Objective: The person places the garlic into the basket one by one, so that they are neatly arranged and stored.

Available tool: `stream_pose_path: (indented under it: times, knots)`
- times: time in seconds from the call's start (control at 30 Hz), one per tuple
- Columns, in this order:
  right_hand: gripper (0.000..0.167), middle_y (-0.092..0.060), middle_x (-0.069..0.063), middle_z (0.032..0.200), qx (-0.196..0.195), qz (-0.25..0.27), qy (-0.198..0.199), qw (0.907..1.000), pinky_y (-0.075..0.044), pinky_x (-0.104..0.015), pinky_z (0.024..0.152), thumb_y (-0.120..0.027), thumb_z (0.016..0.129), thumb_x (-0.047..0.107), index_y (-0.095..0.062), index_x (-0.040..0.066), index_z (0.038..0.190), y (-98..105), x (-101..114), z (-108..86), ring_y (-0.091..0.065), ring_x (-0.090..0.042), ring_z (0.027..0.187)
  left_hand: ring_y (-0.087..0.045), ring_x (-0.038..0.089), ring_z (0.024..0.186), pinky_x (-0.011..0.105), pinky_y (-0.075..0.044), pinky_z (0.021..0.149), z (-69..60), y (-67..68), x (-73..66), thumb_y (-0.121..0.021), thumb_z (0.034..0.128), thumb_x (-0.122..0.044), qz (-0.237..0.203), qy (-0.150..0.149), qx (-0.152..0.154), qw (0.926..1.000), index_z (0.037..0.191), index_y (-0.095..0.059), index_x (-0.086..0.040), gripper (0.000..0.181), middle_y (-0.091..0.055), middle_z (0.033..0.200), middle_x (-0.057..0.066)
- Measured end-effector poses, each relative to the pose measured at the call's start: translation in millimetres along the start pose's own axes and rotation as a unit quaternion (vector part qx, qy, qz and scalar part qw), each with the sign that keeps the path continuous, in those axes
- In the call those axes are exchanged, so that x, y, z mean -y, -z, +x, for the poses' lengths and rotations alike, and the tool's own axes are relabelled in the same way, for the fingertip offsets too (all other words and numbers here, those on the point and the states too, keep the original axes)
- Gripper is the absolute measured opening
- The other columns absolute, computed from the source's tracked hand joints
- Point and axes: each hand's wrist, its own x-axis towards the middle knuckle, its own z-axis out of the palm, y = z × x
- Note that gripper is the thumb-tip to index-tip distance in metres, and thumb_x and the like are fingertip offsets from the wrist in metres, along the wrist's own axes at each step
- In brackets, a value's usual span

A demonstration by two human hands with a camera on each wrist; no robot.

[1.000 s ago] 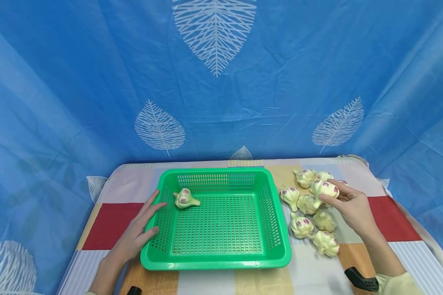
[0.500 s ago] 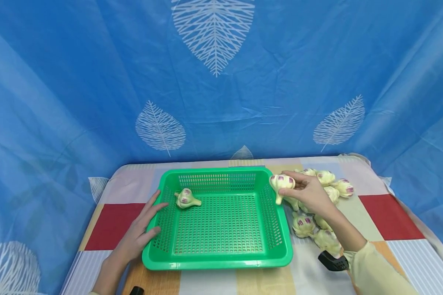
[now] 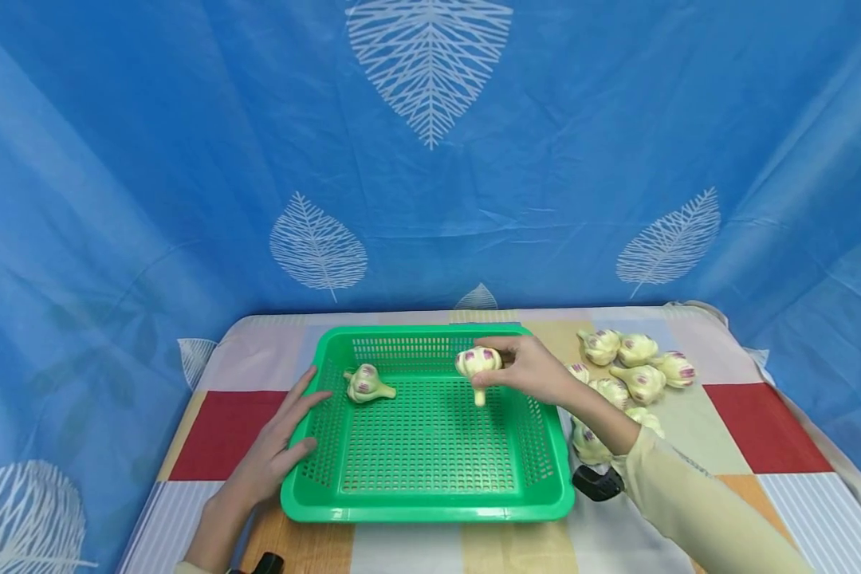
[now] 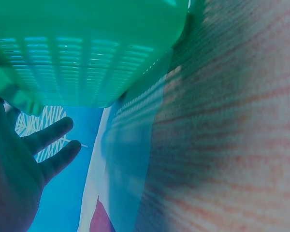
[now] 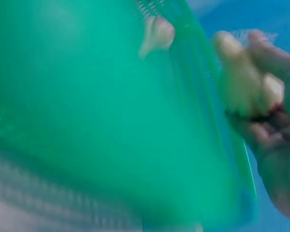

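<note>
A green plastic basket (image 3: 430,512) with slotted walls stands on the table. One garlic bulb (image 3: 364,384) lies in its back left part, its stem pointing right. My right hand (image 3: 527,371) pinches another garlic bulb (image 3: 477,363) by its sides, stem down, over the basket's right half. The right wrist view is blurred but shows this held garlic bulb (image 5: 241,87) between thumb and fingers. My left hand (image 3: 269,454) lies at the basket's left rim with fingers spread and fairly straight. In the left wrist view, the left hand (image 4: 19,169) is beside the basket's outer wall.
Several garlic bulbs (image 3: 642,384) lie in a loose pile to the right of the basket, partly hidden behind my right forearm. A patchwork-patterned cloth (image 3: 760,426) covers the table. Behind it hangs a blue curtain (image 3: 531,199) with white leaf prints.
My right hand has carried the held garlic bulb leftward from the pile, across the right rim and over the basket. The left hand has stayed at the left rim.
</note>
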Motion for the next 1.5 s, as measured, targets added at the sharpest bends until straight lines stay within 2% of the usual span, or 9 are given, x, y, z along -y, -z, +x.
stream_pose_path:
  times: [0.13,0.23,0.37,0.53,0.73,1.0,1.13,1.27,1.5]
  knots:
    - [0.074,-0.074,-0.003,0.1,0.021,-0.022,0.0,0.9995,-0.052,-0.035,0.068,-0.084,0.083,0.033,-0.055,-0.005,0.14,-6.6,11.6,13.4,-0.069,-0.017,0.087,-0.022,0.026,0.148,0.062,-0.045,0.094,0.2,1.0,0.1,-0.057,0.0886,-0.011,-0.002,0.002,-0.002,1.0,0.149,-0.048,-0.01,0.061,-0.014,0.168,0.006]
    - [0.074,-0.073,0.0,0.098,0.036,-0.026,-0.004,0.999,-0.053,-0.036,0.07,-0.084,0.082,0.033,-0.057,-0.003,0.14,-12.6,15.7,23.5,-0.069,-0.016,0.087,-0.022,0.027,0.148,0.061,-0.046,0.094,0.4,1.6,0.2,-0.056,0.0884,-0.012,-0.001,0.004,-0.002,1.0,0.149,-0.048,-0.011,0.061,-0.014,0.168,0.005]
    - [0.069,-0.072,0.0,0.1,0.058,-0.028,-0.001,0.9979,-0.054,-0.035,0.072,-0.083,0.083,0.031,-0.058,-0.002,0.139,-25.8,13.0,36.8,-0.068,-0.015,0.088,-0.023,0.029,0.148,0.058,-0.047,0.093,1.4,2.0,0.4,-0.056,0.0878,-0.012,-0.002,0.005,-0.001,1.0,0.148,-0.048,-0.01,0.061,-0.014,0.168,0.005]
    - [0.068,-0.071,-0.003,0.099,0.073,-0.037,0.016,0.9965,-0.051,-0.031,0.065,-0.082,0.084,0.028,-0.057,-0.005,0.138,-46.6,8.5,52.3,-0.064,-0.015,0.079,-0.023,0.029,0.147,0.055,-0.049,0.093,2.5,3.5,-1.7,-0.056,0.0873,-0.011,-0.006,0.007,0.001,1.0,0.148,-0.048,-0.008,0.061,-0.014,0.168,0.006]
    - [0.069,-0.07,0.001,0.093,0.087,-0.064,0.006,0.9942,-0.048,-0.027,0.06,-0.083,0.084,0.03,-0.057,-0.005,0.138,-67.9,2.0,67.6,-0.06,-0.012,0.072,-0.024,0.031,0.147,0.052,-0.05,0.092,3.5,5.0,-3.9,-0.057,0.0882,-0.013,-0.005,0.005,0.002,1.0,0.148,-0.048,-0.011,0.061,-0.015,0.168,0.004]
    - [0.058,-0.07,-0.002,0.093,0.084,-0.116,0.02,0.9894,-0.048,-0.025,0.059,-0.084,0.082,0.025,-0.064,-0.003,0.129,-78.8,-0.8,79.5,-0.058,-0.01,0.068,-0.024,0.031,0.147,0.058,-0.049,0.091,4.3,4.3,-4.4,-0.058,0.0881,-0.013,-0.007,0.006,0.001,1.0,0.149,-0.048,-0.014,0.062,-0.015,0.168,0.004]
    - [0.056,-0.069,0.002,0.088,0.101,-0.145,0.034,0.9836,-0.046,-0.024,0.058,-0.085,0.082,0.027,-0.066,-0.002,0.126,-90.7,-4.2,84.8,-0.057,-0.007,0.065,-0.023,0.031,0.147,0.064,-0.046,0.091,3.2,4.4,-3.2,-0.057,0.0891,-0.014,-0.009,0.006,-0.001,0.9999,0.148,-0.048,-0.01,0.06,-0.014,0.168,0.005]
    - [0.057,-0.07,0.001,0.089,0.106,-0.172,0.063,0.9774,-0.047,-0.023,0.061,-0.085,0.081,0.029,-0.066,-0.001,0.126,-106.0,-7.3,88.7,-0.059,-0.006,0.067,-0.022,0.03,0.147,0.065,-0.046,0.091,1.4,2.5,-1.6,-0.056,0.0895,-0.014,-0.008,0.007,-0.005,0.9999,0.148,-0.048,-0.009,0.059,-0.014,0.168,0.005]
    - [0.067,-0.071,-0.005,0.106,0.064,-0.201,0.087,0.9736,-0.052,-0.023,0.076,-0.088,0.077,0.032,-0.063,-0.001,0.129,-122.5,-10.2,89.4,-0.065,-0.01,0.088,-0.021,0.027,0.148,0.064,-0.045,0.093,1.7,0.5,-0.3,-0.056,0.0884,-0.011,-0.009,0.002,-0.001,1.0,0.149,-0.047,-0.01,0.061,-0.013,0.168,0.005]
